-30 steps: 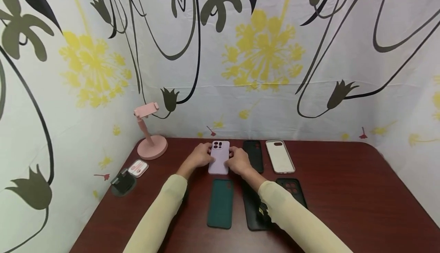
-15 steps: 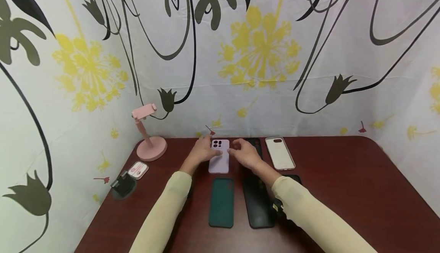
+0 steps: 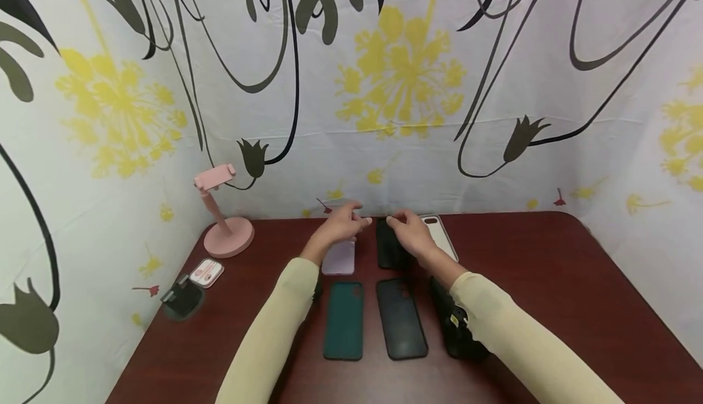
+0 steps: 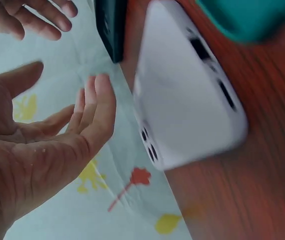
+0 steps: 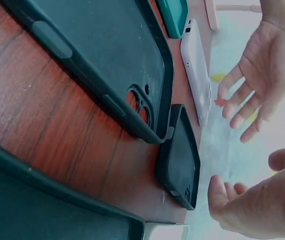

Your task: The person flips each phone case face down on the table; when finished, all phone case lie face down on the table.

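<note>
In the head view my left hand (image 3: pixel 339 226) hovers over the upper end of a lilac phone case (image 3: pixel 338 260), hiding its camera end. Beside it, my right hand (image 3: pixel 413 233) is over a black phone case (image 3: pixel 388 248) at the back of the table. Both hands hold nothing. The left wrist view shows the left hand (image 4: pixel 52 145) with spread fingers, apart from the lilac case (image 4: pixel 187 100), which lies back up. From the right wrist, the right hand (image 5: pixel 260 205) has loosely bent fingers, off the small black case (image 5: pixel 182 155), whose hollow side faces up.
A teal case (image 3: pixel 343 321) and a larger black case (image 3: pixel 401 320) lie nearer the front. A white case (image 3: pixel 441 238) is partly behind the right hand; another black case (image 3: pixel 445 312) is under the right forearm. A pink stand (image 3: pixel 229 237) and small items (image 3: pixel 207 273) are left.
Both hands have come off the lilac case. The left hand has lifted a little and shifted right, the right hand has moved right over the black case. The view has turned slightly right.
</note>
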`<state>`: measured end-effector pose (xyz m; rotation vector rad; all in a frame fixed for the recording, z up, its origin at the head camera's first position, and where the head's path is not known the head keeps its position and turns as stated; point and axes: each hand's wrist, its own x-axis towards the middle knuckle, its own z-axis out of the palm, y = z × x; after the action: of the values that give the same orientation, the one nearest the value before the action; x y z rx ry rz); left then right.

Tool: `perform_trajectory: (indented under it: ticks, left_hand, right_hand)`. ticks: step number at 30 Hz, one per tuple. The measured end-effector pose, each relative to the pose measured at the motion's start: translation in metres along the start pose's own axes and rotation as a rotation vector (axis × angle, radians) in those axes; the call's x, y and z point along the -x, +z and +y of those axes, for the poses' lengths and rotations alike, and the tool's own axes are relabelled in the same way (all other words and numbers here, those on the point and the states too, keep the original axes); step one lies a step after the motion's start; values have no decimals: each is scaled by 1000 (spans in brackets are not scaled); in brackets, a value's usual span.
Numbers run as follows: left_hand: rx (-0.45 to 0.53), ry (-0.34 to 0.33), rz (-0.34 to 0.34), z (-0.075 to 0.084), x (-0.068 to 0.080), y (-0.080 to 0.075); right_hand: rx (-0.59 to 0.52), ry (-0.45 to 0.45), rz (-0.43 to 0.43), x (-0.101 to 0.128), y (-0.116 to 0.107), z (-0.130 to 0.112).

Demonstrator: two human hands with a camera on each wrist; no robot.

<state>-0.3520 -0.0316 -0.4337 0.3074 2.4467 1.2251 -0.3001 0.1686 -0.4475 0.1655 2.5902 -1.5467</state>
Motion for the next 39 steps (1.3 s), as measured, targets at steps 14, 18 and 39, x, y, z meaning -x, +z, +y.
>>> perform_trajectory:
  ticks: [14, 18, 39]
  left_hand:
    - [144, -60, -104, -2, -13, 20]
    - [141, -58, -88, 0, -12, 23]
    - [47, -88, -18, 12, -2, 41]
  right_hand:
    - [-282, 89, -50, 0, -6, 7]
    - [-286, 99, -52, 1, -8, 9]
    - [-272, 140, -134, 10, -6, 17]
